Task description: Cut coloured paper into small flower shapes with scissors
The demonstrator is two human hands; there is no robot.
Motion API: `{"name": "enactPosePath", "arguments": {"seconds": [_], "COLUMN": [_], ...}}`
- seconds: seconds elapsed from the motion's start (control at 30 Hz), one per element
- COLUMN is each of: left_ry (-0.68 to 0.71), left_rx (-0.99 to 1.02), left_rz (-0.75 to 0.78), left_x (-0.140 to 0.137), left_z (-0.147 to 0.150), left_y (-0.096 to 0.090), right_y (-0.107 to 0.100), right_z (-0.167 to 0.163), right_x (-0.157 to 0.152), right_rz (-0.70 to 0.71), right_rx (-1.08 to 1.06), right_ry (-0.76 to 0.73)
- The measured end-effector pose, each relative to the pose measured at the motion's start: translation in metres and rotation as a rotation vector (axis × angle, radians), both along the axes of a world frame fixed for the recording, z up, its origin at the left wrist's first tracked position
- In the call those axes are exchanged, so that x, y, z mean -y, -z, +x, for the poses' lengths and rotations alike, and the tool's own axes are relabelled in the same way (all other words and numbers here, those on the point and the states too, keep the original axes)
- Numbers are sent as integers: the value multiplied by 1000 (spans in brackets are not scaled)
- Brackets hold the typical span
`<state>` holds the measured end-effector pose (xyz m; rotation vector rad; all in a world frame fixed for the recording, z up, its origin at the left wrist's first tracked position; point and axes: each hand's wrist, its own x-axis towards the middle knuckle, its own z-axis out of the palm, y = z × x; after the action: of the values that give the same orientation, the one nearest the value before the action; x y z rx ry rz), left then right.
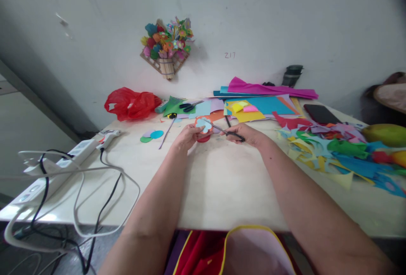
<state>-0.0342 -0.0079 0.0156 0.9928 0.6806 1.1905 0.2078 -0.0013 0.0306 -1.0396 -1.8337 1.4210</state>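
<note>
Above the middle of the table, my left hand (188, 135) pinches a light blue paper flower (201, 125) laid over orange paper (199, 119). My right hand (245, 134) is wrapped round the black handles of a pair of scissors (227, 132). The scissor blades point left and reach the edge of the held paper; whether they are parted I cannot tell. Just below the flower, a red paper piece (204, 138) shows. Left of my hands lie a blue paper circle (156, 134), a green one (146, 139) and a partly covered lilac one.
A red plastic bag (131, 104) and a second pair of scissors (189, 106) sit at the back. Coloured sheets (272, 105) lie back right, near a phone (322, 113). Paper scraps (330, 148) cover the right side. A power strip (57, 171) with cables occupies the left.
</note>
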Motion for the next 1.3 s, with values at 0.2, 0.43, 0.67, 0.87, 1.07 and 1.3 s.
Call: {"name": "enactPosePath", "arguments": {"seconds": [0.2, 0.43, 0.67, 0.87, 1.07, 1.3], "left_ry": [10, -45, -169, -188, -211, -229], "left_rx": [-24, 10, 85, 94, 25, -12], "left_rz": [10, 31, 8, 33, 7, 14], "left_x": [-1, 2, 2, 2, 3, 2], "left_z": [-1, 2, 8, 18, 26, 29], "left_y": [0, -3, -4, -2, 0, 1], "right_y": [-4, -11, -14, -3, -4, -9], "right_z": [-2, 7, 23, -4, -36, -42], "right_x": [4, 11, 13, 6, 10, 14], "right_rz": [-42, -73, -91, 5, 50, 110], "right_rx": [-7, -24, -1, -202, -460, -579], "right_ry": [-10, -57, -85, 132, 330, 400]}}
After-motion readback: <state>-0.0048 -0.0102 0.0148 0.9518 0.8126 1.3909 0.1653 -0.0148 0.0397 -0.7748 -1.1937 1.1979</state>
